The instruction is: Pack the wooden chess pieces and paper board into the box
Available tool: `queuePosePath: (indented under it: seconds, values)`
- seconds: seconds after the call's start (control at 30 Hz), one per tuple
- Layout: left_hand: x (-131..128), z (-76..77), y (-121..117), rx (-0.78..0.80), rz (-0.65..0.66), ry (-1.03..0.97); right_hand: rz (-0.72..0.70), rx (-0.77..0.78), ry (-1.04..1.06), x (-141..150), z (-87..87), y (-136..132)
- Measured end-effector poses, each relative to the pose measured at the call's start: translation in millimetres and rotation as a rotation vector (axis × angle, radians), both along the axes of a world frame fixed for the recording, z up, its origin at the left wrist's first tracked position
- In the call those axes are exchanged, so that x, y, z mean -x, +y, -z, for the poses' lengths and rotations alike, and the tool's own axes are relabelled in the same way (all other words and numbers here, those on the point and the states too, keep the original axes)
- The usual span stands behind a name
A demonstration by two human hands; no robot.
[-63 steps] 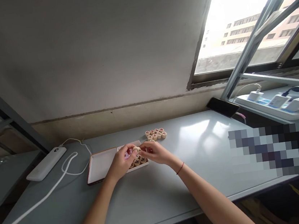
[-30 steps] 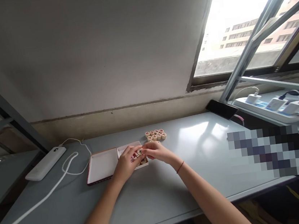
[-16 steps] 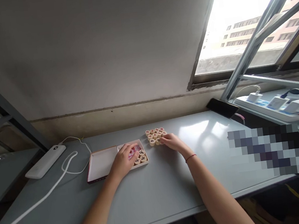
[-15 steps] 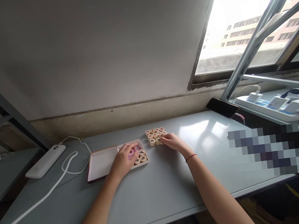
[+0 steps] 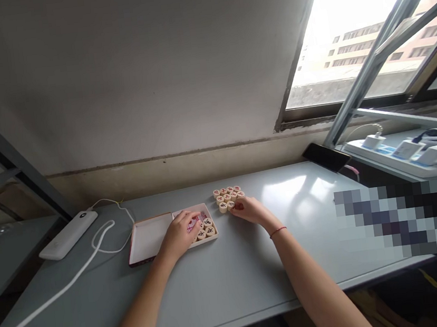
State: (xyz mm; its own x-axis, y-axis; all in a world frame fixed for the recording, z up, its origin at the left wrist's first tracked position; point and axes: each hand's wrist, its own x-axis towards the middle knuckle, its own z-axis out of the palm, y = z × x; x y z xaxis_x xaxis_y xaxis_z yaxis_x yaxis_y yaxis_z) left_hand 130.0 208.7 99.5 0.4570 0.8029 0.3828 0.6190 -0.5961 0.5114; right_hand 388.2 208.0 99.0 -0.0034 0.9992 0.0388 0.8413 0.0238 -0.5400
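Note:
Round wooden xiangqi pieces (image 5: 227,197) stand in close rows on the desk, the far ones marked in red. At the right of the nearest row, my right hand (image 5: 248,210) has its fingers pinched at a piece that they mostly cover. My left hand (image 5: 179,234) lies over the left part of a shallow white box (image 5: 210,212), thumb and fingers apart. Several more pieces (image 5: 210,231) with black characters sit in the box beside my left fingertips, along with something pink and white. The left fingers hide part of the contents.
The box's lid (image 5: 150,238) lies opened out on the left. A white power bank (image 5: 68,235) and a white cable (image 5: 59,294) are farther left. On the right are a dark phone-like slab (image 5: 326,156), a power strip (image 5: 396,155) with chargers, and a metal frame (image 5: 364,55).
My right hand has shifted slightly left and toward me along the nearest row of pieces. The left hand stays over the box, nearly unmoved.

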Motion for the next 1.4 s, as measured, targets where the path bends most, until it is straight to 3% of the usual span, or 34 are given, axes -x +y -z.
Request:
queuePosePath:
  seconds: [0.17,0.3,0.47,0.53,0.7,0.9,1.1,1.27,1.4]
  values:
    - [0,-0.4,0,0.026,-0.005,0.023,-0.006,-0.015,-0.033,-1,2.1,1]
    - [-1,-5.3,-3,0.012,-0.078,0.164,-0.027,-0.03,-0.004,-1,-4.3,0]
    - [-3,-14.7,-12,0.009,-0.098,0.406,-0.292,0.005,0.28,19,-9.0,-4]
    - [-4,-15.5,-14,0.013,-0.098,0.439,-0.363,0.043,0.297,30,-7.1,-6]
    - [-7,-9.5,-12,-0.028,-0.098,0.367,-0.421,0.046,0.207,48,-4.2,-9]
    - [-9,-3.1,-10,-0.048,-0.088,0.288,-0.418,0.036,0.205,48,-4.5,-10]
    - [-9,-9.9,-9,-0.14,-0.145,0.186,-0.396,0.019,0.313,44,-13.1,-13]
    - [-11,-17.1,-12,-0.127,-0.003,0.031,-0.463,0.036,0.459,49,-22.3,-18]
    - [-15,-16.3,-15,-0.084,0.036,-0.066,-0.453,-0.012,0.517,51,-20.8,-16]
